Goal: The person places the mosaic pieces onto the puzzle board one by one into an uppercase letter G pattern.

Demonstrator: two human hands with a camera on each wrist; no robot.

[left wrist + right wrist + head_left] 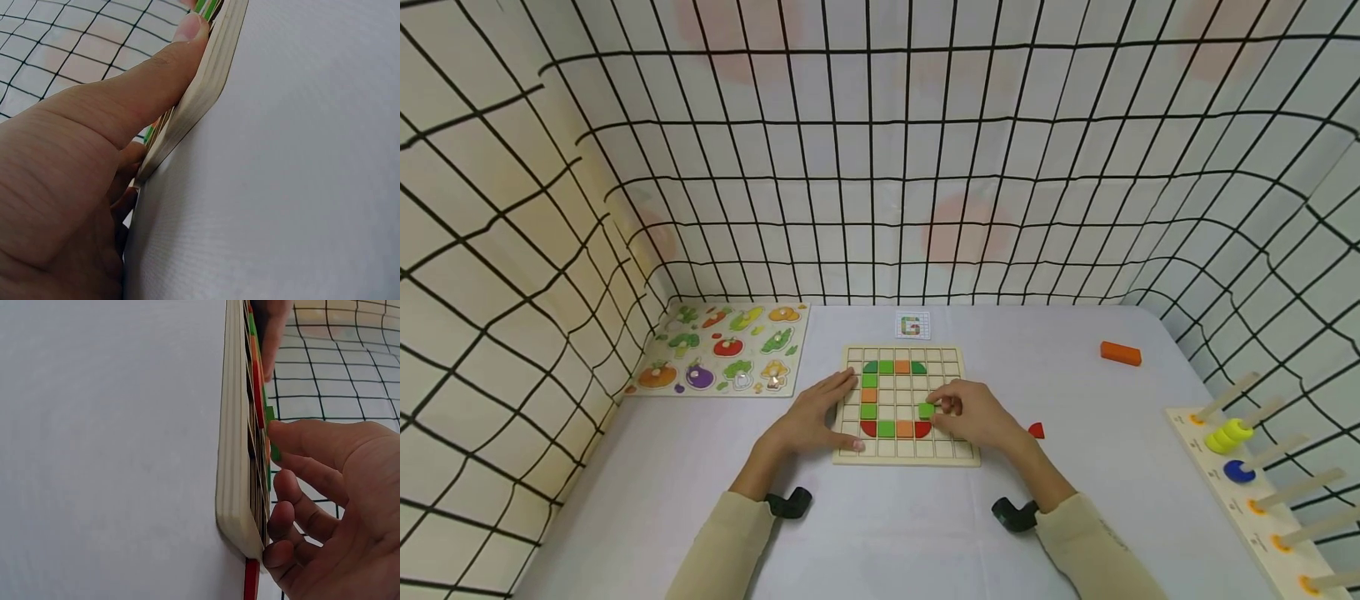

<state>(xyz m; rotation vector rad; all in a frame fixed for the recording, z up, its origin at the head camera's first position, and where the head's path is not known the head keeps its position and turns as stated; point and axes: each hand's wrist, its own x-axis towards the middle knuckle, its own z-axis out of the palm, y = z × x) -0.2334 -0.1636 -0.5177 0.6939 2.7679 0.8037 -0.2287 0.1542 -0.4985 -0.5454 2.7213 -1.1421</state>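
A wooden grid board [901,454] lies on the white table, holding green, orange and red tiles laid in a letter shape. My right hand [973,414] pinches a green square tile [927,409] over the board's right-centre cells; the same green square tile [270,414] shows at the fingertips in the right wrist view. My left hand [816,414] lies flat on the board's left edge, with its thumb [164,69] pressed along the side of the grid board [200,103]. The grid board [236,456] appears edge-on in the right wrist view.
A small pattern card [912,325] lies behind the board. A vegetable peg puzzle [722,348] sits at the back left. An orange block [1121,353] and a red tile [1037,430] lie to the right. A ring-stacking rack [1255,475] runs along the right edge.
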